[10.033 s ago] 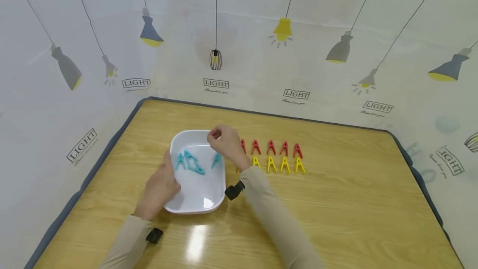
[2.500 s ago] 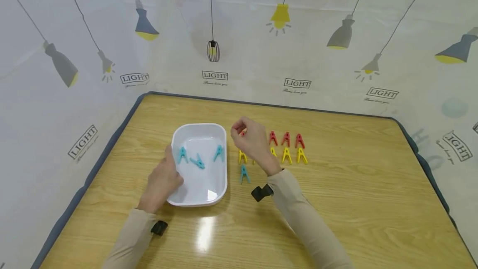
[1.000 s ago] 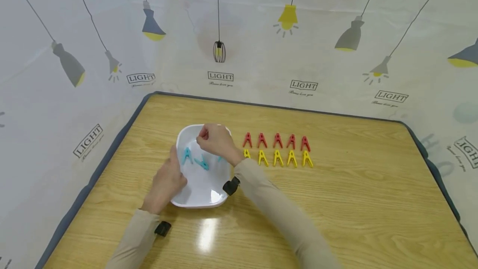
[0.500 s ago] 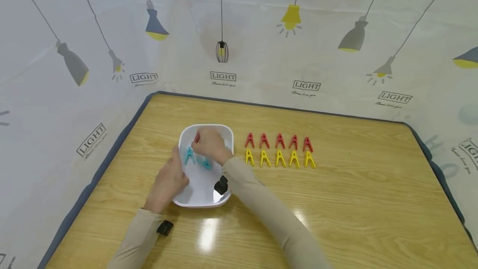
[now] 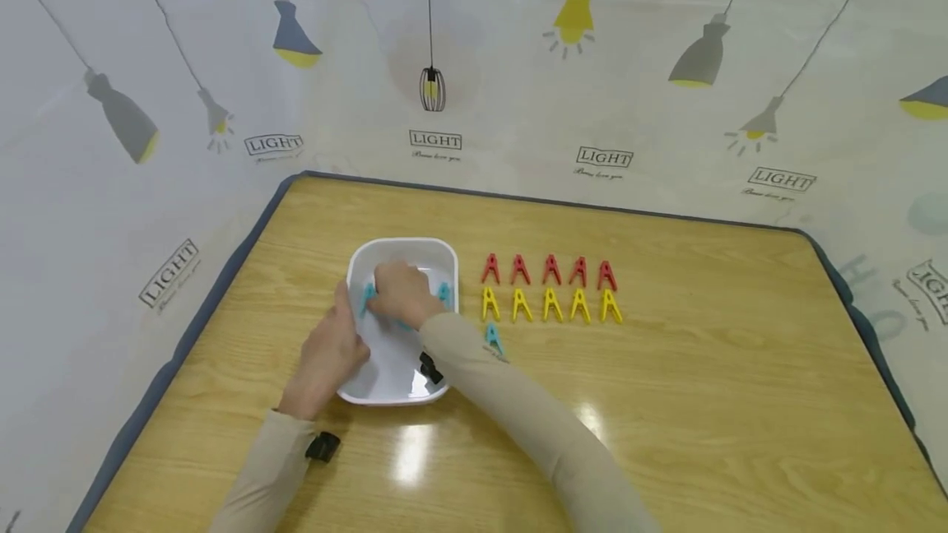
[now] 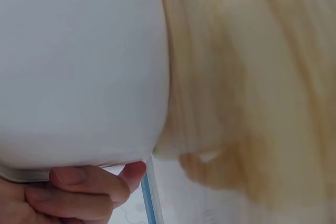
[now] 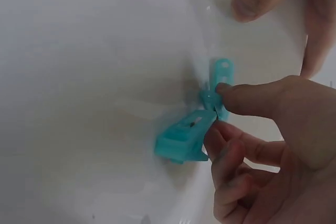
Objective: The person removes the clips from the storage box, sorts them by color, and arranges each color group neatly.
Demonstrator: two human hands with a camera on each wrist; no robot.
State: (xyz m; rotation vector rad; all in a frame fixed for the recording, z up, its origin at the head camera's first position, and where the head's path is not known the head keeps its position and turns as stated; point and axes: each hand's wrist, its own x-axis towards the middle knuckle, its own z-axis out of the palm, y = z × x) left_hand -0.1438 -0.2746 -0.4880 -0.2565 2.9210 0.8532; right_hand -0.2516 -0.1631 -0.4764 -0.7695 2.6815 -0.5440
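Note:
My left hand (image 5: 326, 356) grips the near-left side of a white plastic basin (image 5: 400, 397), its curled fingers (image 6: 86, 182) at the rim in the left wrist view. Inside the basin, my right hand (image 5: 403, 293) reaches down to the left wall. In the right wrist view, its thumb and forefinger pinch at a teal clothespin (image 7: 224, 69). The same clothespin (image 5: 366, 297) peeks out left of the hand in the head view. Another teal clothespin (image 5: 443, 293) leans near the basin's right wall, and a middle one is mostly hidden under the right hand.
Right of the basin, several red clothespins (image 5: 550, 270) form a back row, with a row of yellow clothespins (image 5: 551, 305) before it. One teal clothespin (image 5: 493, 337) lies below the leftmost yellow one. A white wall covering borders the wooden table (image 5: 704, 401).
A teal clothespin now lies below the yellow row, absent there ten seconds ago. My right hand has moved from above the rows back over the basin and down into it. The left hand keeps its grip.

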